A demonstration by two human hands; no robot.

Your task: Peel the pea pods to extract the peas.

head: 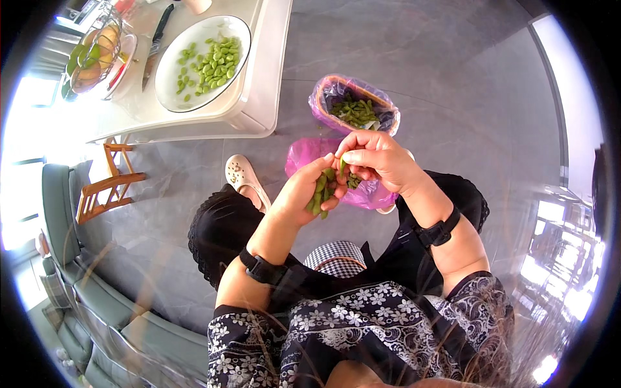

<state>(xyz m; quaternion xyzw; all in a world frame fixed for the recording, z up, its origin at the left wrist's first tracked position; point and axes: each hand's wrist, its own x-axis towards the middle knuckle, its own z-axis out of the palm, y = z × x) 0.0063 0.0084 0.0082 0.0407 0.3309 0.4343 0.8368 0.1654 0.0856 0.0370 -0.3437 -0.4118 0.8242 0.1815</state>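
Observation:
Several green bean pods (318,195) lie bunched in my left hand (302,190), held against the palm by the curled fingers. Between the fingertips of both hands is a single bright green pod (343,166). My right hand (378,157) pinches it with thumb and forefinger. Below the hands, on the floor, spreads a pink plastic bag (310,150), partly hidden by them, with more pods (354,181) showing in it. Just beyond stands a bin (326,112) lined with a purple bag, holding pods or empty hulls (356,111).
On the white table (262,97) at upper left, a white enamel basin (167,87) holds shelled green beans (220,63). Beside it are a knife (157,39) and a wire fruit basket (99,53). A wooden folding stool (109,186) and grey-green sofa (102,296) stand left.

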